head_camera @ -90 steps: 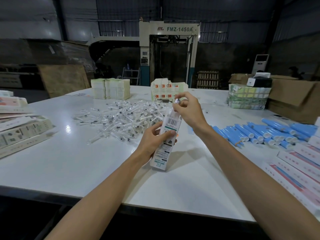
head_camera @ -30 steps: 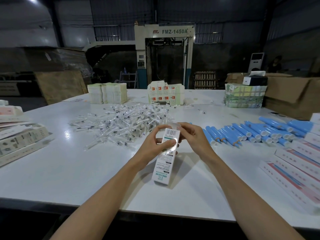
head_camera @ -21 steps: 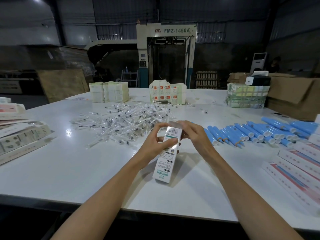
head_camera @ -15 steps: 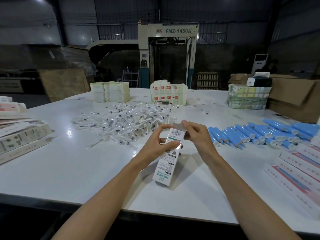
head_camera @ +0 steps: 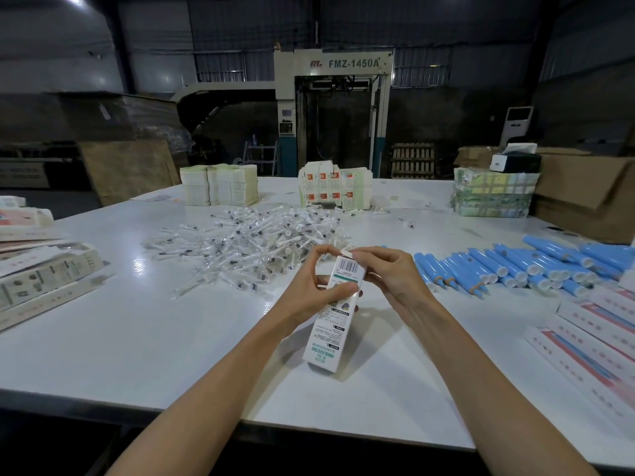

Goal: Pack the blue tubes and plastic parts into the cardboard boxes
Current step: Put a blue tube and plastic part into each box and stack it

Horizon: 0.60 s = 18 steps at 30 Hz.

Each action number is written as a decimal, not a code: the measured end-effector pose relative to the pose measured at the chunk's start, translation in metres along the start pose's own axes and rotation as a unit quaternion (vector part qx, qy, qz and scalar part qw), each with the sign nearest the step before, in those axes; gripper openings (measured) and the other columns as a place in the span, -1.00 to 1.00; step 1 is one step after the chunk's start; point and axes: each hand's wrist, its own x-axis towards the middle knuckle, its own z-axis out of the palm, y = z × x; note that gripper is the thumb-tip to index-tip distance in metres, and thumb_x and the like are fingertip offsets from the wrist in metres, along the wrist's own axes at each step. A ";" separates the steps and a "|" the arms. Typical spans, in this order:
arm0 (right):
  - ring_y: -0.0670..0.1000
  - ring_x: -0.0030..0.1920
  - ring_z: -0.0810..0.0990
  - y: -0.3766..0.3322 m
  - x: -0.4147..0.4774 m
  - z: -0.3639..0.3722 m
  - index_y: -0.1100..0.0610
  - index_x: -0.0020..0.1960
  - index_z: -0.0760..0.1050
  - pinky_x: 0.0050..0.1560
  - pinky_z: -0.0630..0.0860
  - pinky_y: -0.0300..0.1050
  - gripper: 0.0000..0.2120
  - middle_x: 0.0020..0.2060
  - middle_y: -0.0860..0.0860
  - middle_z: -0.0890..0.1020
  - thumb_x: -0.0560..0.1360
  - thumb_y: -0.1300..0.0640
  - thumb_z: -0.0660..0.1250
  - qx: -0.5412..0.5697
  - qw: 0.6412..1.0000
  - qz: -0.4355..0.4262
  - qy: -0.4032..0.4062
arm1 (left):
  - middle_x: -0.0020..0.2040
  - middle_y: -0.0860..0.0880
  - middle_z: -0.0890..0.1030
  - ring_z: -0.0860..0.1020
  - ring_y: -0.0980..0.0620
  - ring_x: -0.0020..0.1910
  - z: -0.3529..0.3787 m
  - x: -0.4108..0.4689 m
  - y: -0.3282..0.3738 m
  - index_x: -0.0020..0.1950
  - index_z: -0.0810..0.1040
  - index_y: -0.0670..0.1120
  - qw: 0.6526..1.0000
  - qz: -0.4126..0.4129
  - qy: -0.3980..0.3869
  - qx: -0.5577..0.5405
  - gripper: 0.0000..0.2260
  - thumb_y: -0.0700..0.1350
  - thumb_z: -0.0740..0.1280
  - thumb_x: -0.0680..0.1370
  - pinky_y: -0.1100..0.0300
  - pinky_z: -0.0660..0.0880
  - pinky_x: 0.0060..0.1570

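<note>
On the worktop (head_camera: 137,338) left of centre, the pile of wrapped plastic parts (head_camera: 254,242) lies unpacked. We have the left grip (head_camera: 311,286) curled round the upper body of one tilted white carton (head_camera: 330,324). Our right grip (head_camera: 391,276) pinches its top flap; contents hidden. Further right, the blue tubes (head_camera: 515,266) lie loose. We judge most of the packing is left.
</note>
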 end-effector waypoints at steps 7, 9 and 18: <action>0.09 0.00 0.73 -0.002 0.005 -0.008 0.22 0.00 0.76 -0.05 0.64 -0.17 -0.90 0.00 0.21 0.75 0.53 0.25 0.49 -0.006 0.999 0.021 -0.046 | 0.04 -0.23 0.78 0.76 -0.32 -0.03 -0.001 0.002 -0.004 0.47 0.30 0.28 1.000 0.009 -0.008 0.000 -0.37 -0.05 0.58 0.57 -0.26 0.71 0.05; 0.08 0.03 0.73 -0.002 0.004 -0.009 0.19 0.03 0.76 -0.01 0.63 -0.18 -0.88 0.01 0.19 0.75 0.55 0.20 0.47 -0.018 0.997 0.016 -0.072 | 0.04 -0.21 0.78 0.77 -0.29 -0.02 -0.001 0.002 -0.006 0.50 0.31 0.29 1.000 0.010 -0.005 0.008 -0.36 -0.01 0.59 0.56 -0.22 0.71 0.03; -0.02 0.15 0.71 0.012 0.001 0.006 0.07 0.29 0.64 0.16 0.64 -0.12 -0.71 0.13 -0.04 0.74 0.58 0.14 0.48 -0.110 0.991 -0.069 -0.017 | 0.08 -0.09 0.77 0.76 -0.19 0.00 -0.003 0.009 -0.012 0.40 0.47 0.15 0.995 0.049 0.086 -0.014 -0.50 -0.03 0.61 0.54 -0.07 0.72 -0.07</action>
